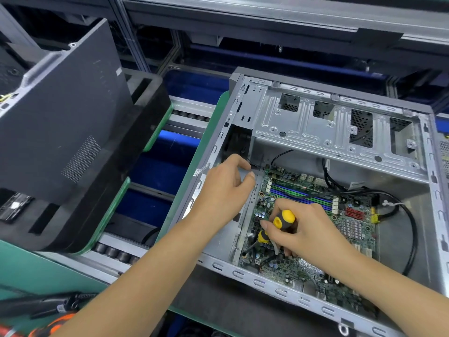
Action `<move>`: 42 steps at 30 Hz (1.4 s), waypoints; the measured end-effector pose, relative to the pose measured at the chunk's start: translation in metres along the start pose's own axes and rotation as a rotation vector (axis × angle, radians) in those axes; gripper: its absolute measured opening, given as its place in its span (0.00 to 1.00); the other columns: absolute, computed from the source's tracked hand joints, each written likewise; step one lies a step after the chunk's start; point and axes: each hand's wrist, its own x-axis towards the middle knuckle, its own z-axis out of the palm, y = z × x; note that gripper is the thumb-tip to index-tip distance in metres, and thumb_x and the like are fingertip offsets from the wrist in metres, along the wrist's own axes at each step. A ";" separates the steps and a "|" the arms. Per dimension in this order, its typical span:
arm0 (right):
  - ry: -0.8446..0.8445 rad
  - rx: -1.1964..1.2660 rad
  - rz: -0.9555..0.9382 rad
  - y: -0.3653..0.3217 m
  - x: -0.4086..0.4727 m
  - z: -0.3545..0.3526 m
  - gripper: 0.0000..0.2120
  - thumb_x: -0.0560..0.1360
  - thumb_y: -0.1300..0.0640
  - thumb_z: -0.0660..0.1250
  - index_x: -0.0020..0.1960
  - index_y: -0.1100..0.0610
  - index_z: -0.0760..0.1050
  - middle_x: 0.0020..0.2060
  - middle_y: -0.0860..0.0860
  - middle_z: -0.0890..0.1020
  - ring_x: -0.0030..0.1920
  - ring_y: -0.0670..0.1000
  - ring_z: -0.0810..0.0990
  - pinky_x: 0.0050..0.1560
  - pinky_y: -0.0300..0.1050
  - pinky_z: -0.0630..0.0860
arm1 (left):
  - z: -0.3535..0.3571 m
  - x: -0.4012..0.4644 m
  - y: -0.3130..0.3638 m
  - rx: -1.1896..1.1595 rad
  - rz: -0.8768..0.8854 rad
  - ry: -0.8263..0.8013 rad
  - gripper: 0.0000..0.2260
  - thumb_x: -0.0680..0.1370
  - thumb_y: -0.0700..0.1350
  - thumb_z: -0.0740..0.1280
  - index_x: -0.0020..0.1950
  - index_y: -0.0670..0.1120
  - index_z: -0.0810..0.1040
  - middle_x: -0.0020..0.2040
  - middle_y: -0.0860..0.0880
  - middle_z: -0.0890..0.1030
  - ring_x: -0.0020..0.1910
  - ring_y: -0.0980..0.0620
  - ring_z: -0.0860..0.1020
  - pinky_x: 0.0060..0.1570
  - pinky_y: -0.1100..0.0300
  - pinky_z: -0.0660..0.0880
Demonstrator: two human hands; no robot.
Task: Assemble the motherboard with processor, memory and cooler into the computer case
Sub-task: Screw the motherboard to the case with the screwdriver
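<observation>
Inside the open computer case (340,132), which lies on its side on the green counter (184,186), we have the motherboard (352,229) already laid on the floor of the chassis, its memory slots (301,193) toward the drive cage and a black cable (410,229) looping past its far edge. Our right hand (306,229) is wrapped round the yellow-and-black screwdriver (277,224), whose shaft slants down to the near left corner of the board, where the tip seems to sit in a mounting hole. Our left hand (226,188) holds nothing: its fingers are loosely bent and rest against the case wall beside the board's edge, steadying the work.

We judge the step to be fixing the board down with screws. To do it well, we should keep the driver upright over the hole and not slanted as it is now, since a tilted tip may slip and scratch the traces. We should press lightly, turn until the screw seats, and stop there; overtightening could crack the board. The left hand would serve better holding the board square so that the holes stay aligned. No cooler can be seen from here; our right hand hides the socket area. A grey side panel (63,113) stands well apart to the left.
</observation>
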 end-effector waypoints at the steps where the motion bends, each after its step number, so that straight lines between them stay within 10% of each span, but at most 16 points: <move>1: -0.003 -0.003 -0.002 0.000 0.000 0.000 0.12 0.73 0.50 0.69 0.38 0.57 0.72 0.25 0.51 0.80 0.23 0.43 0.78 0.27 0.34 0.73 | 0.000 0.000 0.000 -0.002 -0.002 -0.003 0.02 0.79 0.42 0.64 0.51 0.48 0.74 0.26 0.55 0.66 0.25 0.62 0.68 0.29 0.73 0.66; 42: -0.037 0.088 0.042 0.000 0.000 0.001 0.10 0.73 0.51 0.69 0.38 0.54 0.73 0.26 0.51 0.80 0.23 0.46 0.78 0.25 0.37 0.74 | -0.001 -0.002 -0.001 0.047 -0.029 -0.054 0.05 0.77 0.39 0.63 0.44 0.47 0.77 0.19 0.55 0.63 0.22 0.59 0.66 0.26 0.72 0.66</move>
